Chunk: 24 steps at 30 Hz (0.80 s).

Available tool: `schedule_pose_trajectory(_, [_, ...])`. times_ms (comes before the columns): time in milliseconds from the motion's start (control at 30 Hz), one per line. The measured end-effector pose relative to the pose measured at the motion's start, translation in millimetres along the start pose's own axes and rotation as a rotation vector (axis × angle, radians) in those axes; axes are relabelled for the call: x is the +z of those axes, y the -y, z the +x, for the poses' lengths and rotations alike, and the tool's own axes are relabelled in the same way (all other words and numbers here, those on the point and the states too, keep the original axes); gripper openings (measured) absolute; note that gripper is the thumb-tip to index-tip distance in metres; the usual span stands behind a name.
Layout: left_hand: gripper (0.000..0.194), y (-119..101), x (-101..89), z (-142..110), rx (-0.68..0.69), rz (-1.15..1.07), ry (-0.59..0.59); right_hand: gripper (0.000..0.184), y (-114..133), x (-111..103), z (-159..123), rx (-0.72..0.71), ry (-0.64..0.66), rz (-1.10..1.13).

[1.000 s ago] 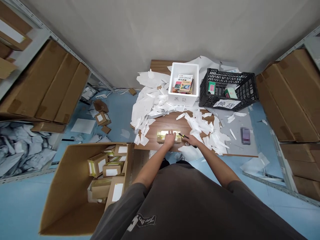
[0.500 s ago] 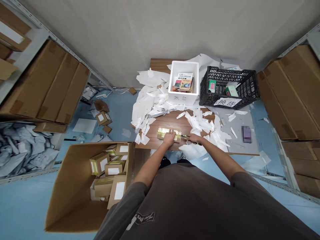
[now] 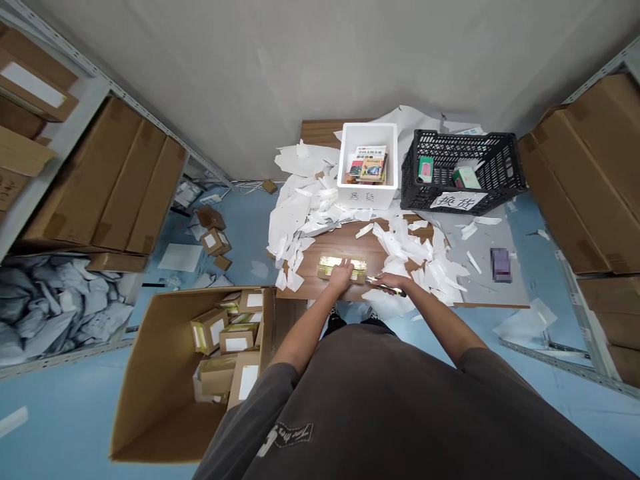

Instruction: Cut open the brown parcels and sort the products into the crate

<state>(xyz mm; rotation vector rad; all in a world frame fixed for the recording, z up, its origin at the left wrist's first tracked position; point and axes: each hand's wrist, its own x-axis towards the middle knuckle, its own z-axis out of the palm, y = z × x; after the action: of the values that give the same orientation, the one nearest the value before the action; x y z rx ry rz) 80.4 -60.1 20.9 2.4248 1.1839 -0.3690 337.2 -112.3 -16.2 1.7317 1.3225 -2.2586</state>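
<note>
A small cardboard box [image 3: 359, 265] wrapped in shiny yellowish tape lies flat near the front edge of the wooden table [image 3: 320, 245]. My left hand [image 3: 341, 275] rests over its middle and grips it against the tabletop. In my right hand [image 3: 391, 283], fingers closed, is a box cutter [image 3: 399, 291] with a black and yellow handle. Its front end points left and reaches the box's right end; I cannot tell whether the blade is in the tape. Torn white paper [image 3: 405, 247] lies close to the right hand.
Behind stand a white foam box [image 3: 367, 197] with books and a black plastic crate [image 3: 460, 185] holding small green cartons. A large open carton [image 3: 150, 373] with parcels is at lower left. Shelves with brown boxes [image 3: 107, 180] flank both sides. A blurred purple item [image 3: 501, 265] lies at right.
The box cutter has shifted slightly, and more of its handle shows past my right hand. The left hand stays on the box. The whole view has turned slightly.
</note>
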Motion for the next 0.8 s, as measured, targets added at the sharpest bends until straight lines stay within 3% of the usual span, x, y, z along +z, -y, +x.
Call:
schedule_pose_trajectory(200, [0.061, 25.1, 9.5, 12.4, -0.005, -0.080, -0.114, 0.052, -14.4, 11.3, -19.9, -0.036, -0.161, 0.024])
schedule_pose_trajectory(367, [0.099, 50.3, 23.6, 39.6, -0.110, -0.046, -0.090, 0.056, -16.0, 17.1, -40.1, -0.107, -0.384, 0.026])
schedule_pose_trajectory(433, [0.102, 57.0, 28.7, 48.8, -0.113, -0.056, -0.075, 0.054, -12.0, 24.8, -43.0, -0.121, -0.443, -0.044])
schedule_pose_trajectory(600, [0.079, 66.0, 40.3, 50.6, -0.011, -0.070, -0.188, 0.030, 3.4, 53.5, -34.0, -0.204, -0.586, -0.328])
schedule_pose_trajectory(800, [0.058, 61.2, 58.3, 35.9, -0.050, -0.143, -0.381, 0.037, 24.8, 78.1, -17.3, -0.005, -0.724, -0.571])
